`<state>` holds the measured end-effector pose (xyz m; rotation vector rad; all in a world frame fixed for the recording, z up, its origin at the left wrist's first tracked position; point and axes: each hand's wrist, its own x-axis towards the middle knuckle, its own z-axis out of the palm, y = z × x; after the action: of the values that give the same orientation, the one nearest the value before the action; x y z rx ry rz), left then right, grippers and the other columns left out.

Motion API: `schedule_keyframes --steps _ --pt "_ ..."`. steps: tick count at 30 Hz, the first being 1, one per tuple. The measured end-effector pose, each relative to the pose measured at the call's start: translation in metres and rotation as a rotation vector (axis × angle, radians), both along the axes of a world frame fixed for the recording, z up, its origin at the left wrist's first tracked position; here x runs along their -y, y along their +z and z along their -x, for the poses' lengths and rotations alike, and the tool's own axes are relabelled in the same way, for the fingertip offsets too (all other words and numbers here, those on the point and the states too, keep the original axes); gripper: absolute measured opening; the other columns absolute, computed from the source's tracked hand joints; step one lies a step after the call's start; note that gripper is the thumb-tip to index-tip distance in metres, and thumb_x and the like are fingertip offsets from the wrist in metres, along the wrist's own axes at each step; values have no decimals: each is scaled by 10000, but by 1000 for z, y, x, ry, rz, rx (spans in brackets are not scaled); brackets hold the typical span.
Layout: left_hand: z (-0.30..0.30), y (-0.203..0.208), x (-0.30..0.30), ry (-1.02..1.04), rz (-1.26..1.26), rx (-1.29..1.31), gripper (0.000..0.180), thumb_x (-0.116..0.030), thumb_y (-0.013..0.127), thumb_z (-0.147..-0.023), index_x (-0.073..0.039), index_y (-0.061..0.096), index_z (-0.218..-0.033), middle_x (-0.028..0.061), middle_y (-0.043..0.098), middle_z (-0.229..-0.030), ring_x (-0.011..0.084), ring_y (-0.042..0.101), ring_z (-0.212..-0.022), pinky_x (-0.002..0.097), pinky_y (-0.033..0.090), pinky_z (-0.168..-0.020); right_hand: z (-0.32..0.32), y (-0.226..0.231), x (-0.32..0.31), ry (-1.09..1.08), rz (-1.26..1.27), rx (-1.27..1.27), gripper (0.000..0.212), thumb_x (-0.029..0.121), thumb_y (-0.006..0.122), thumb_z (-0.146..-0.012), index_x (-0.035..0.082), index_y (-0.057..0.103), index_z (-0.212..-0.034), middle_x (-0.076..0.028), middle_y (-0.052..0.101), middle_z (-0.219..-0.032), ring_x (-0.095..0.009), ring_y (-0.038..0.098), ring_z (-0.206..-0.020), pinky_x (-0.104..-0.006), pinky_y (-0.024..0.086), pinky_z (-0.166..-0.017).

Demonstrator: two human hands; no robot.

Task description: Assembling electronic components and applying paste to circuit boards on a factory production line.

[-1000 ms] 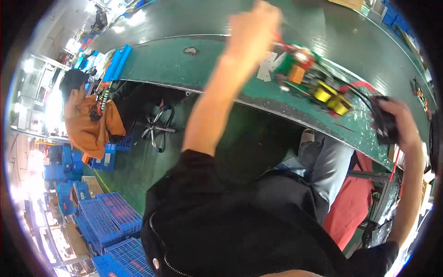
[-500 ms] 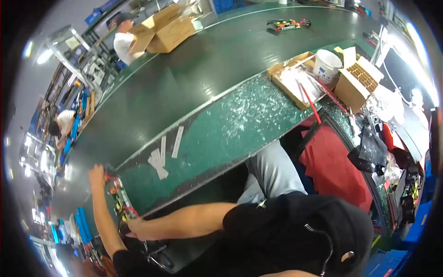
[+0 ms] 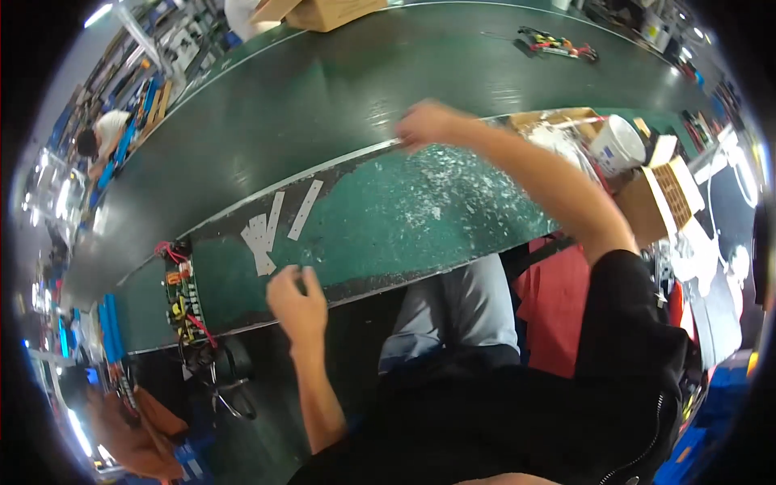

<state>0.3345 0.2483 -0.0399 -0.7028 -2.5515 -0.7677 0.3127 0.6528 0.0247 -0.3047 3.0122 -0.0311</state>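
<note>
Head view looks down on a green desk [image 3: 364, 234]. Left hand [image 3: 297, 303] rests at its near edge, fingers [image 3: 310, 279] curled loosely with nothing clearly in them, just beside pale tape strips [image 3: 267, 230]. Right hand [image 3: 427, 125] reaches to the far edge by the dark belt [image 3: 323, 89]; whether it grips anything I cannot tell. A circuit board [image 3: 182, 299] lies further left.

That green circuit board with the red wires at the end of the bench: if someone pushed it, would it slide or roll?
The circuit board lies flat on the green bench, so it would probably slide rather than roll. It looks rigid. Its red wires seem floppy and might snag or drag.
</note>
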Motion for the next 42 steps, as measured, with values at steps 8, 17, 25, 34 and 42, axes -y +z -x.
schedule_keyframes --steps 8,17,25,34,42 --pt "-7 -51 -16 -152 5 -142 174 -94 563 -817 9 553 -957 199 561 -998 392 524 -1005 494 403 -903 -59 -17 -372 -1483 181 -567 368 338 695 -824 -2 705 -965 -179 723 -960 -326 701 -917 -392 553 -803" --pt "4 -38 -17 -118 303 -105 176 -194 438 -959 -59 503 -868 151 494 -905 303 484 -845 469 389 -806 -15 -54 -522 -1459 -348 -720 700 579 754 -759 10 644 -1151 -204 676 -1146 -374 642 -1075 -456 511 -909" --pt "6 -27 -28 -135 349 -41 133 -171 471 -909 -45 479 -866 165 460 -936 309 447 -862 494 375 -819 -2 -39 -529 -1281 -244 -572 423 413 592 -858 8 700 -912 -232 703 -926 -439 673 -893 -505 531 -821" --pt "-6 -42 -7 -188 86 -98 182 -63 587 -817 21 531 -968 195 523 -945 383 500 -915 467 400 -856 11 8 -303 -900 46 -581 457 469 573 -852 39 708 -926 -235 674 -810 -408 664 -822 -492 519 -752" --pt "-11 -17 -66 -461 -616 621 335 -304 603 -973 18 629 -1062 80 652 -1020 196 632 -941 327 491 -849 -67 73 -32 -370 361 -604 336 312 588 -844 -7 689 -807 -175 666 -684 -325 658 -642 -425 514 -671"
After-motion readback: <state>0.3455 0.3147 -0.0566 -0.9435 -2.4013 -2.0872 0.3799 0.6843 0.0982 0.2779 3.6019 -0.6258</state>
